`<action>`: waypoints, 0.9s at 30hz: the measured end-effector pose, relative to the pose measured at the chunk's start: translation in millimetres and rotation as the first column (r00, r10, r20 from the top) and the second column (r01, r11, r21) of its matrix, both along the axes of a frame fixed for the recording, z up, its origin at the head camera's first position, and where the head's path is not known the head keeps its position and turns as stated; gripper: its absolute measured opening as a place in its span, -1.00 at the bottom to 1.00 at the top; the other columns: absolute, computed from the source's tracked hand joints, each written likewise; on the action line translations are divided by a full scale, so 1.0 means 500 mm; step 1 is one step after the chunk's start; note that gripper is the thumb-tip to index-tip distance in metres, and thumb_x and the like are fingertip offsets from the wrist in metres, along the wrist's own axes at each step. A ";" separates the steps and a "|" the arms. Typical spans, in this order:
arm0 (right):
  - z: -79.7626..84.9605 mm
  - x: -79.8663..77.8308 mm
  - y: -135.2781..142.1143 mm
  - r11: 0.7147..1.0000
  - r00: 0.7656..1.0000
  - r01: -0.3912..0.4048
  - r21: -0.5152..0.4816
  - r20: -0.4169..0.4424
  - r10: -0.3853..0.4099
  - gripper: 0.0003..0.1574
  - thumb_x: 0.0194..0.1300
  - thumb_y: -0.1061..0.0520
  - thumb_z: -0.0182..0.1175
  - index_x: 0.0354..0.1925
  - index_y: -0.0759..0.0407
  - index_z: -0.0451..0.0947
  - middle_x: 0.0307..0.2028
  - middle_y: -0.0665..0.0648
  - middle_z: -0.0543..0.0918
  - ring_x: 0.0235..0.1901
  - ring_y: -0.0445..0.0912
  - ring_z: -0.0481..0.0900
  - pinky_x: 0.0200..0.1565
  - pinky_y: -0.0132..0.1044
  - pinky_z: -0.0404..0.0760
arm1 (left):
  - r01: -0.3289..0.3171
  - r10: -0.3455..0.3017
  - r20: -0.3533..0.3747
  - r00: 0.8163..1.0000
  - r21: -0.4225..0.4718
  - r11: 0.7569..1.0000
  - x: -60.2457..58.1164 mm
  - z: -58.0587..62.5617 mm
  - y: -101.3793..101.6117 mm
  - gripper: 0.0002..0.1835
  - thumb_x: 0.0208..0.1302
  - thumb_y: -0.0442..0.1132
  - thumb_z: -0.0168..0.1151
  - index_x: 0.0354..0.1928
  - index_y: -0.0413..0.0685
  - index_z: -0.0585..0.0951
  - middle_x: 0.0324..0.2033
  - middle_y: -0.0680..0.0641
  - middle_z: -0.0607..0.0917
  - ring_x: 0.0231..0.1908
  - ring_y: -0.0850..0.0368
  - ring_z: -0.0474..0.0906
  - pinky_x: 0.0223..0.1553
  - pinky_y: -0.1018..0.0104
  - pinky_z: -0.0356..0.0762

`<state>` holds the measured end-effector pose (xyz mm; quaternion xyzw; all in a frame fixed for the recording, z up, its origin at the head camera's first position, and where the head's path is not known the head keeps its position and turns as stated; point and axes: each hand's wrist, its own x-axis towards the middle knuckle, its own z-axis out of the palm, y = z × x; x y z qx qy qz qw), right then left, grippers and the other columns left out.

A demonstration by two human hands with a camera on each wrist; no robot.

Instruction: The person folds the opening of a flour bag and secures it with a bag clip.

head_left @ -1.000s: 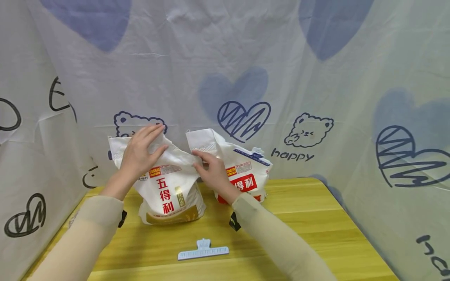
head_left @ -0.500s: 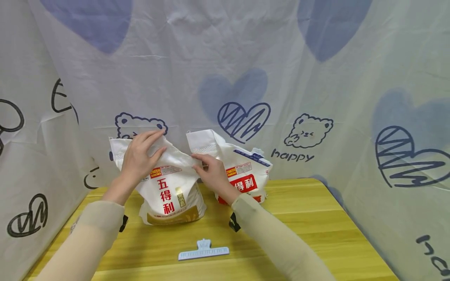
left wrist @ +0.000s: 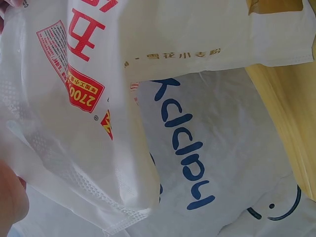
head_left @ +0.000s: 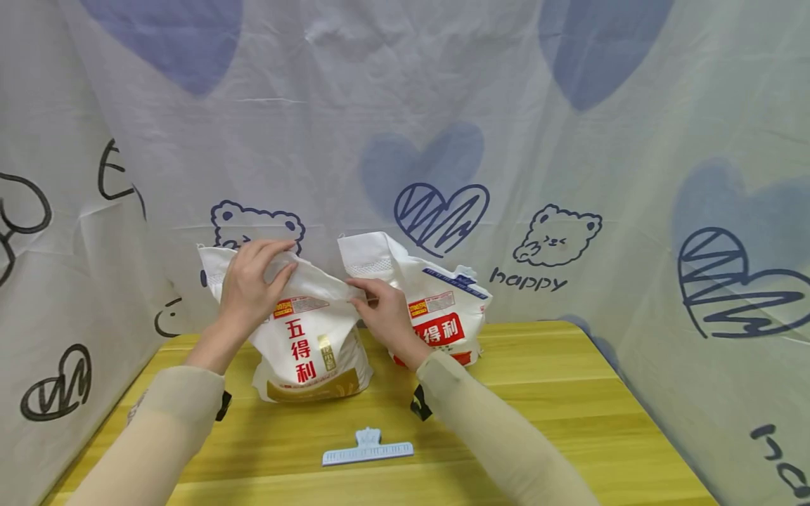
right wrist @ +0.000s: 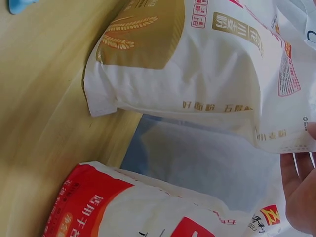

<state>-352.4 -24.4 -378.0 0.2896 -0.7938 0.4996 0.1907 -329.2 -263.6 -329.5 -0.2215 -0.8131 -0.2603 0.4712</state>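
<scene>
A white flour bag [head_left: 304, 337] with red characters and a gold base band stands on the table at left, its top folded over. My left hand [head_left: 253, 281] grips the top edge, with the thumb in front and the fingers reaching over the back. At the bag's upper right corner, my right hand [head_left: 382, 313] pinches the material between thumb and fingers. In the right wrist view that hand [right wrist: 301, 197] shows at the right edge, with the bag [right wrist: 197, 74] above it. A light blue sealing clip [head_left: 367, 448] lies on the table in front of the bag.
Just right of the gripped bag stands a second flour bag [head_left: 443, 309] with a red label, a dark blue sealing clip [head_left: 455, 281] across its top. Behind the wooden table [head_left: 544, 407] hangs a printed cloth [head_left: 418, 84].
Both hands keep their hold on the bag's top. The left fingers have come down slightly along the top edge; the sealing clip and second bag stay in place.
</scene>
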 end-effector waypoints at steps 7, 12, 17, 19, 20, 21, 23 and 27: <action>-0.010 -0.001 -0.007 0.999 1.000 0.026 -0.037 -0.015 -0.027 -0.58 0.34 0.35 0.36 0.16 0.21 0.70 0.09 0.16 0.75 -0.06 0.00 0.73 -0.07 -0.39 0.71 | -0.003 0.003 -0.032 0.999 -0.004 1.000 0.006 -0.010 -0.007 -0.70 0.17 -0.44 0.52 -0.04 -0.20 0.72 -0.11 -0.22 0.70 -0.04 -0.23 0.55 0.02 -0.09 0.47; -0.011 0.002 -0.012 0.996 0.998 0.057 -0.064 -0.003 -0.057 -0.65 0.35 0.33 0.36 0.09 0.23 0.70 0.00 0.17 0.78 -0.13 -0.02 0.74 -0.11 -0.36 0.72 | -0.007 0.007 -0.054 0.999 -0.008 1.000 0.012 -0.013 -0.008 -0.78 0.13 -0.47 0.53 -0.17 -0.20 0.74 -0.14 -0.21 0.71 -0.12 -0.21 0.55 -0.07 -0.02 0.45; -0.015 0.003 -0.015 0.993 0.995 0.093 -0.073 -0.022 -0.095 -0.77 0.33 0.32 0.38 -0.04 0.25 0.71 -0.09 0.17 0.80 -0.21 -0.04 0.75 -0.16 -0.36 0.72 | -0.002 0.001 -0.065 0.998 -0.010 1.000 0.022 -0.018 -0.010 -0.78 0.07 -0.50 0.54 -0.24 -0.21 0.73 -0.13 -0.25 0.71 -0.13 -0.23 0.55 -0.06 -0.02 0.45; -0.016 0.004 -0.017 0.992 0.994 0.101 -0.078 -0.028 -0.103 -0.80 0.32 0.32 0.38 -0.07 0.24 0.71 -0.12 0.16 0.80 -0.22 -0.04 0.75 -0.16 -0.37 0.72 | -0.005 0.004 -0.070 0.998 -0.017 1.000 0.026 -0.020 -0.013 -0.79 0.06 -0.50 0.55 -0.26 -0.21 0.73 -0.14 -0.25 0.70 -0.12 -0.25 0.55 -0.05 -0.04 0.46; -0.016 0.004 -0.018 0.991 0.994 0.103 -0.082 -0.030 -0.105 -0.80 0.32 0.32 0.38 -0.08 0.24 0.71 -0.12 0.16 0.80 -0.22 -0.04 0.75 -0.16 -0.36 0.73 | -0.006 0.004 -0.074 0.997 -0.018 1.000 0.028 -0.021 -0.014 -0.78 0.05 -0.50 0.55 -0.27 -0.21 0.73 -0.14 -0.24 0.70 -0.12 -0.24 0.56 -0.05 -0.04 0.46; -0.016 0.005 -0.018 0.991 0.994 0.105 -0.086 -0.030 -0.108 -0.81 0.32 0.32 0.38 -0.09 0.24 0.71 -0.13 0.16 0.80 -0.22 -0.04 0.75 -0.16 -0.36 0.73 | -0.007 0.005 -0.078 0.997 -0.021 1.000 0.029 -0.022 -0.015 -0.78 0.04 -0.50 0.55 -0.27 -0.21 0.73 -0.15 -0.23 0.70 -0.12 -0.24 0.56 -0.05 -0.05 0.47; -0.015 0.005 -0.019 0.989 0.992 0.114 -0.091 -0.035 -0.117 -0.84 0.33 0.32 0.38 -0.11 0.23 0.71 -0.15 0.15 0.79 -0.23 -0.04 0.75 -0.16 -0.36 0.73 | -0.010 0.007 -0.084 0.996 -0.029 1.000 0.032 -0.023 -0.018 -0.79 0.03 -0.50 0.56 -0.28 -0.21 0.73 -0.17 -0.23 0.70 -0.13 -0.24 0.56 -0.05 -0.08 0.47; -0.014 0.005 -0.022 0.986 0.989 0.133 -0.103 -0.044 -0.138 -0.88 0.32 0.31 0.38 -0.15 0.22 0.71 -0.18 0.14 0.79 -0.25 -0.04 0.75 -0.18 -0.37 0.73 | -0.010 0.006 -0.090 0.996 -0.045 0.999 0.037 -0.025 -0.022 -0.78 0.02 -0.48 0.58 -0.27 -0.22 0.74 -0.18 -0.24 0.70 -0.11 -0.26 0.56 0.00 -0.13 0.48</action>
